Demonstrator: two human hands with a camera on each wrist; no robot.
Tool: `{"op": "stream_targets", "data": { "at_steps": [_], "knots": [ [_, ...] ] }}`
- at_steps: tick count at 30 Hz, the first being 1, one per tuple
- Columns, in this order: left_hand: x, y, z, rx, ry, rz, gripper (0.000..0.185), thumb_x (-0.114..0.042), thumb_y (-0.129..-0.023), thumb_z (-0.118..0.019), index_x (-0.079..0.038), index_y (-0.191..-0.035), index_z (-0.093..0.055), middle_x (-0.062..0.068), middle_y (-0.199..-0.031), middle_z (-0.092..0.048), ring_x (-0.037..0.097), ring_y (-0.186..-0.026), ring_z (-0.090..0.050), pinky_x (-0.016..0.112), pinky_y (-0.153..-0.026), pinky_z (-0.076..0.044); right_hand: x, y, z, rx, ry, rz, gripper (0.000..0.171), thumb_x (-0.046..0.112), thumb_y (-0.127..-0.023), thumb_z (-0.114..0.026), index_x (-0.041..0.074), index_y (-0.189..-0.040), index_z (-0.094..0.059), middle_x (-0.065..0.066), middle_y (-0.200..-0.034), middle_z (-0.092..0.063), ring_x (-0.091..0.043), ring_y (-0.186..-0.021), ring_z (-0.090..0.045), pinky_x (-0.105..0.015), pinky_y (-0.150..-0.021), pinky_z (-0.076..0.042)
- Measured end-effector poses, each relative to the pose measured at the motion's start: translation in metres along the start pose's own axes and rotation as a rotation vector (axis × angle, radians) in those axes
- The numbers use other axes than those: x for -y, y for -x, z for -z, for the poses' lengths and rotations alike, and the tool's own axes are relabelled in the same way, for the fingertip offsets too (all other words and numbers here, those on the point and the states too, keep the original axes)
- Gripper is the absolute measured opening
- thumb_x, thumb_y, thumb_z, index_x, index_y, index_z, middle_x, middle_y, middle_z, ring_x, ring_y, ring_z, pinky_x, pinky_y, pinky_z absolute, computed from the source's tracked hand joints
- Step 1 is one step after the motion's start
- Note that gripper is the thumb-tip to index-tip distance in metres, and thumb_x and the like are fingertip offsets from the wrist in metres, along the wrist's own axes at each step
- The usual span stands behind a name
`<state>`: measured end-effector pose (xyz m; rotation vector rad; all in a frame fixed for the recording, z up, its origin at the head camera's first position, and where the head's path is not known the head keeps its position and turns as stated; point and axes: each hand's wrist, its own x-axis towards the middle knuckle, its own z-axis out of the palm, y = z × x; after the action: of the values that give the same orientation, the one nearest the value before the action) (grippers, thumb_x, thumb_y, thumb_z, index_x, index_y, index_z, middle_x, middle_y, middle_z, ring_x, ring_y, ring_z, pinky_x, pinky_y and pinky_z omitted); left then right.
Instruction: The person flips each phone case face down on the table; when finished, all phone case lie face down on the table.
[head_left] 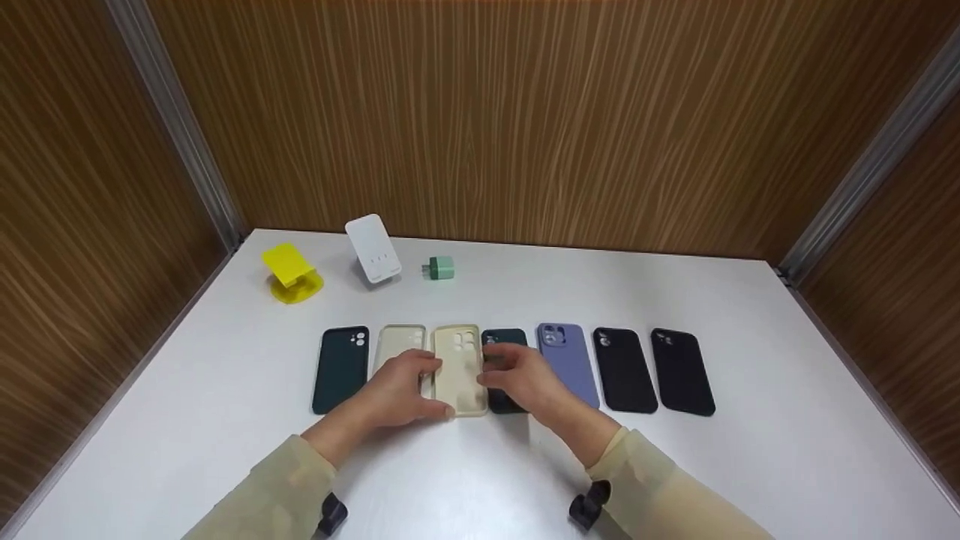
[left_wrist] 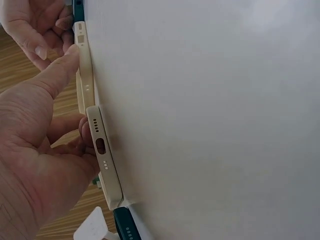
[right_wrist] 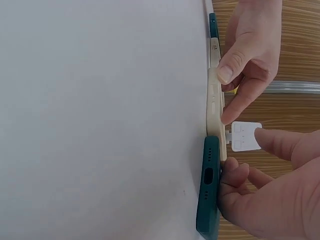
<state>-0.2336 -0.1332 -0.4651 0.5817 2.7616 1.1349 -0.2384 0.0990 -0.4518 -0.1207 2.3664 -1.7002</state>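
Observation:
A cream phone case (head_left: 459,386) lies in a row of cases, its inner side up. My left hand (head_left: 401,390) holds it at the lower left, thumb on the bottom edge and index finger by the left edge. Under that hand, partly covered, is an off-white phone case (head_left: 401,335). My right hand (head_left: 529,375) touches the cream case's right edge with its fingertips. It reaches across a dark green phone case (head_left: 508,403), hiding much of it. In the right wrist view, the right thumb (right_wrist: 280,142) stands apart from the bent fingers.
Another dark green case (head_left: 341,371) ends the row at left. A lavender case (head_left: 574,367) and two black cases, one nearer (head_left: 625,371) and one outermost (head_left: 683,373), lie at right. Behind stand a yellow holder (head_left: 291,271), a white stand (head_left: 373,247) and a green plug adapter (head_left: 441,268).

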Motion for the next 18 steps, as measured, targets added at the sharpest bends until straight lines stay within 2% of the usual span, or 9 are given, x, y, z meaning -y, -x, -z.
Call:
{"op": "stream_targets", "data": {
  "at_steps": [4,9,14,18],
  "knots": [
    [-0.0012,0.0001,0.0005,0.006,-0.012,-0.010,0.077,-0.024,-0.075,-0.097,0.011,-0.135,-0.066,0.027,-0.139,-0.060,0.042,-0.130,-0.057,0.053,-0.114,-0.043,-0.0008,0.0002,0.0016,-0.002,0.007,0.000,0.052,0.001,-0.091,-0.077,-0.005,-0.141,-0.063,-0.021,-0.120,-0.074,-0.030,-0.112,-0.071,-0.041,-0.098,-0.057],
    [-0.0050,-0.0013,0.0036,0.043,-0.050,-0.002,0.080,-0.027,-0.073,-0.099,0.010,-0.136,-0.066,0.027,-0.141,-0.058,0.042,-0.131,-0.056,0.053,-0.115,-0.043,0.0005,0.0024,0.0036,0.051,0.079,0.065,0.052,-0.001,-0.093,-0.073,-0.010,-0.142,-0.058,-0.020,-0.114,-0.075,-0.027,-0.107,-0.072,-0.037,-0.094,-0.059],
    [-0.0069,-0.0018,0.0042,0.059,-0.060,0.039,0.081,-0.028,-0.072,-0.100,0.008,-0.136,-0.066,0.025,-0.141,-0.058,0.040,-0.130,-0.056,0.052,-0.115,-0.043,0.0018,0.0050,0.0047,0.091,0.247,0.133,0.054,0.001,-0.094,-0.074,-0.009,-0.144,-0.057,-0.018,-0.115,-0.074,-0.024,-0.103,-0.070,-0.037,-0.089,-0.060],
    [-0.0066,-0.0029,0.0034,0.057,-0.063,0.040,0.081,-0.029,-0.072,-0.100,0.008,-0.136,-0.066,0.024,-0.142,-0.057,0.039,-0.129,-0.056,0.052,-0.115,-0.043,0.0020,0.0045,0.0052,0.095,0.351,0.160,0.052,0.004,-0.094,-0.077,-0.007,-0.142,-0.060,-0.016,-0.116,-0.075,-0.024,-0.103,-0.069,-0.038,-0.087,-0.060]
  ]
}}
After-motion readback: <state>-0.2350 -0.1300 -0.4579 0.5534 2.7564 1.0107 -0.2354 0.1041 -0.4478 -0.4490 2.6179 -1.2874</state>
